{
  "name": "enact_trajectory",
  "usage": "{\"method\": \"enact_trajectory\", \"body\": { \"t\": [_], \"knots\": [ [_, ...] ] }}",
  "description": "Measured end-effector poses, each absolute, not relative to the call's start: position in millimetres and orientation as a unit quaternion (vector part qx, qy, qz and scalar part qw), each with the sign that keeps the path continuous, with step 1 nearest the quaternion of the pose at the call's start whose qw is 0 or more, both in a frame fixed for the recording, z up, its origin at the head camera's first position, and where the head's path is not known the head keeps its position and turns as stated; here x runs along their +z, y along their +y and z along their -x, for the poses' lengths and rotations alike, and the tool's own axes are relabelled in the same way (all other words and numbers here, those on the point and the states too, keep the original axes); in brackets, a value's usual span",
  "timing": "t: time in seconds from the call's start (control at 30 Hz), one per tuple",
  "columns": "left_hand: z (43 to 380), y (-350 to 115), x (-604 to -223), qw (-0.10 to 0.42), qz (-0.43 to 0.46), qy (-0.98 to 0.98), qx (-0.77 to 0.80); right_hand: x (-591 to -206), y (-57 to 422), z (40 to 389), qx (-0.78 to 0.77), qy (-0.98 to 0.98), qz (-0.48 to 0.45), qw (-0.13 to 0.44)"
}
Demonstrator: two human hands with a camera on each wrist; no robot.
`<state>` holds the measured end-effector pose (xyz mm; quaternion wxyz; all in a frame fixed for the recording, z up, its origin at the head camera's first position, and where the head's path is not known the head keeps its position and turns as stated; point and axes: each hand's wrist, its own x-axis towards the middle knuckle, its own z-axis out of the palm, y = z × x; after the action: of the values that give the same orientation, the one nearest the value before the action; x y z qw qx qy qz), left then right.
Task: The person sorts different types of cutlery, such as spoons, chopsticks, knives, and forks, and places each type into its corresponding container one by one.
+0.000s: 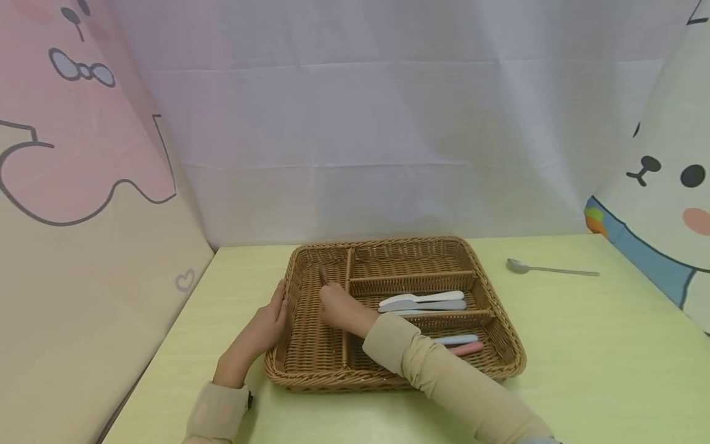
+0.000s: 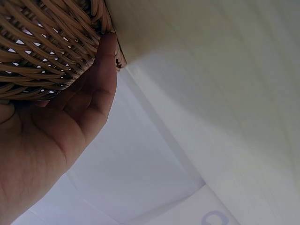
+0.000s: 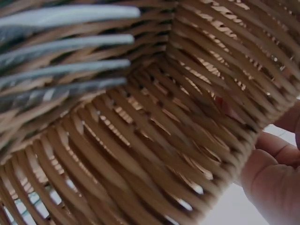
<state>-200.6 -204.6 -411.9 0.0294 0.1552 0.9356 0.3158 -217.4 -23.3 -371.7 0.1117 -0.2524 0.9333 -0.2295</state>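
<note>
A brown wicker basket [image 1: 310, 376] with several compartments stands on the table. My right hand [image 1: 345, 309] reaches into its long left compartment and grips a fork, whose tines [image 3: 70, 42] show large in the right wrist view; in the head view only a dark narrow end [image 1: 322, 275] sticks out past the fingers. Against the basket's outer left wall rests my left hand [image 1: 262, 330], fingers lying nearly straight along the wicker [image 2: 47, 56]. In the middle right compartment lie knives [image 1: 424, 304] with white, grey and light blue colouring.
In the front right compartment, a light blue handle [image 1: 457, 339] and a pink handle [image 1: 467, 349] show partly behind the right sleeve [image 1: 444, 370]. A metal spoon [image 1: 551, 269] lies on the table right of the basket. Cloth walls [image 1: 360, 123] stand behind and at both sides.
</note>
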Motion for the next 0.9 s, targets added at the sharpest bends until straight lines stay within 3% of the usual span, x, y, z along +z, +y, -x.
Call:
{"method": "enact_trajectory", "body": {
  "t": [0.13,0.9],
  "knots": [
    [200,-205,-412,0.031,-0.156,0.935,0.316,-376,-26,216,-0.224,0.936,0.241,0.125],
    [198,-206,-411,0.022,-0.163,0.937,0.307,-388,-37,207,-0.039,0.952,0.300,0.051]
  ]
}}
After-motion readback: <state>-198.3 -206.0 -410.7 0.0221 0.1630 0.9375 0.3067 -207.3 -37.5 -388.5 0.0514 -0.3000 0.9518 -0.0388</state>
